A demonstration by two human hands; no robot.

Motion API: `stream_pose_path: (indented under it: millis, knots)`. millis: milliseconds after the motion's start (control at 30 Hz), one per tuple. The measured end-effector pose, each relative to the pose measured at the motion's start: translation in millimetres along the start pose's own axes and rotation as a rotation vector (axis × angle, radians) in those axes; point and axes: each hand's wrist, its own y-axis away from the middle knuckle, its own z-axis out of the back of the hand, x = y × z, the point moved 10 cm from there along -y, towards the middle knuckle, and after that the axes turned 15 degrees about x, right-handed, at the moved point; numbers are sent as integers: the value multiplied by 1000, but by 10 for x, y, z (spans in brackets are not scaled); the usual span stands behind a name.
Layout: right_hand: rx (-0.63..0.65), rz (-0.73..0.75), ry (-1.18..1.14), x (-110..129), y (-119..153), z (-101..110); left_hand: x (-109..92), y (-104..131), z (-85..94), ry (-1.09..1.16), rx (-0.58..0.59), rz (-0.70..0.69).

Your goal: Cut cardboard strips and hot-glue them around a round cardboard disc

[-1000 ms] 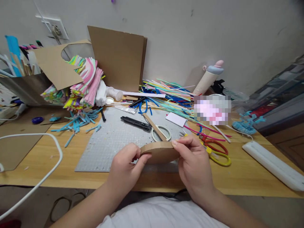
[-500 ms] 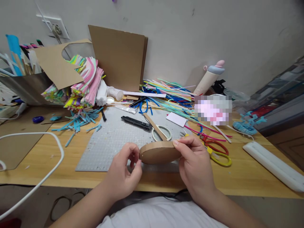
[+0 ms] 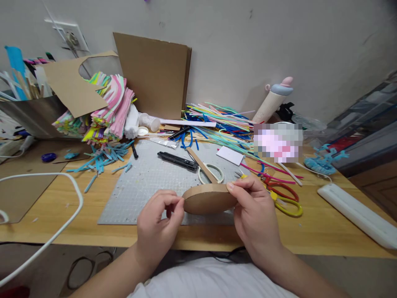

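Observation:
A round cardboard disc (image 3: 209, 203) is held tilted above the near edge of the grey cutting mat (image 3: 124, 207). Along its upper edge runs a narrow cardboard strip (image 3: 203, 165), whose loose end reaches away over a white tape roll (image 3: 219, 179). My right hand (image 3: 256, 211) pinches strip and disc together at the right edge, thumb on the near side. At the disc's left edge, my left hand (image 3: 159, 219) has thumb and index finger closed on the rim. The other left fingers are curled. The disc's far face is hidden.
A black utility knife (image 3: 177, 161) lies on the mat beyond the disc. Red-handled scissors (image 3: 283, 190) and yellow-handled scissors (image 3: 290, 207) lie to the right. Pipe cleaners (image 3: 220, 120) are heaped at the back. A white power strip (image 3: 356, 215) and a white cable (image 3: 81, 198) flank the work area.
My left thumb and index finger have come together at the disc's left edge, where they were apart before. My right hand keeps its hold almost unmoved.

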Motion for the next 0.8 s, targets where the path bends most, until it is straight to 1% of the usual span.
stream_pose_path:
  millis: [67, 100, 167, 233, 333, 400, 433, 533, 633, 733, 800]
  knots:
    - [0, 2, -3, -5, 1, 5, 136, -20, 72, 31, -27, 82]
    - [-1, 3, -4, -6, 2, 8, 201, -37, 92, 48, -20, 114]
    - [-3, 7, -3, 0, 7, 14, 292, -87, 74, 82, 48, 145]
    - [-3, 13, -1, 8, 13, 21, 308, -137, -11, 114, 155, 142]
    - [16, 21, 3, 17, 20, 26, 247, -167, -220, 153, 320, 136]
    - [39, 24, 10, 13, 20, 30, 211, -156, -360, 187, 400, 157]
    - [51, 25, 15, 11, 20, 37, 200, -147, -408, 202, 421, 169]
    - [80, 17, 45, 9, 17, 75, 186, -132, -459, 214, 426, 192]
    - [128, -35, 97, 13, 14, 109, 136, -138, -453, 202, 423, 163]
    - [247, -111, 240, 11, 22, 85, 57, -132, -439, 208, 417, 116]
    - [324, -80, 345, 46, 38, 55, 8, -110, -417, 198, 402, 80]
